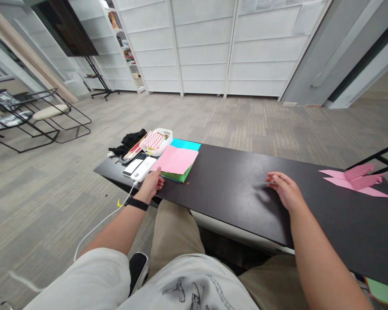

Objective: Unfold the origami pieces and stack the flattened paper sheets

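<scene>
At the near left corner of a stack of coloured paper, my left hand point(151, 184) has its thumb on the pink sheet point(177, 159) with the other fingers curled; exactly how much it grips is hidden. Green sheets point(181, 176) show beneath the pink one, and a blue sheet point(188, 146) sticks out behind. Above the bare tabletop to the right hovers my right hand point(283, 187), fingers loosely bent and apart from the thumb, holding nothing. Two folded pink paper shapes point(357, 178) stand side by side at the table's right end.
Left of the paper lie a white power bank point(143, 169) with a cable point(100, 221), and a phone point(134, 165). Behind them are a white basket point(166, 145), a tray of pens point(134, 150) and black cloth point(129, 142). The dark table point(226, 185) spans my lap.
</scene>
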Demonstrator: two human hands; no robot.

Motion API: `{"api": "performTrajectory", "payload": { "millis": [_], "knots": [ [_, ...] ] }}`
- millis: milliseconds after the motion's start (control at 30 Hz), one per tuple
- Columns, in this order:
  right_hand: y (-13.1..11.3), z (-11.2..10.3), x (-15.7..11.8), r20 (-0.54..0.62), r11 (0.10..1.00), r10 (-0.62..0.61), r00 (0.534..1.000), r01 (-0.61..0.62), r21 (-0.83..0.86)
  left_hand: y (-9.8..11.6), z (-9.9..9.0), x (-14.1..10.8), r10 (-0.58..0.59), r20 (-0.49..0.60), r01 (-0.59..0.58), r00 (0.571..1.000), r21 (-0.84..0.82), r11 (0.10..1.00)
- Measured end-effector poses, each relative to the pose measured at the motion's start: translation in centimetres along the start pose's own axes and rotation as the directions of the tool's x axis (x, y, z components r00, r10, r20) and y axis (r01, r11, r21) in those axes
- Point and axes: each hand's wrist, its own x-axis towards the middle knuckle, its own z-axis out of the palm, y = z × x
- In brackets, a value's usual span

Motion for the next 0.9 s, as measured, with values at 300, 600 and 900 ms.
{"api": "performTrajectory", "payload": {
  "millis": [300,600,900],
  "knots": [
    [0.1,0.0,0.2,-0.008,1.0,-0.002,1.0,0.002,-0.025,3.3,5.7,0.6,0.66,0.269,-0.708,0.701,0.376,0.598],
    [-0.3,0.1,-0.1,-0.011,0.998,-0.006,1.0,0.006,-0.067,1.8,8.8,6.4,0.406,0.581,-0.678,0.706,0.72,0.148],
    [0.2,0.0,0.1,-0.013,0.994,-0.005,1.0,0.004,-0.105,0.6,7.7,7.5,0.327,0.619,-0.622,0.714,0.775,-0.109]
  ]
}}
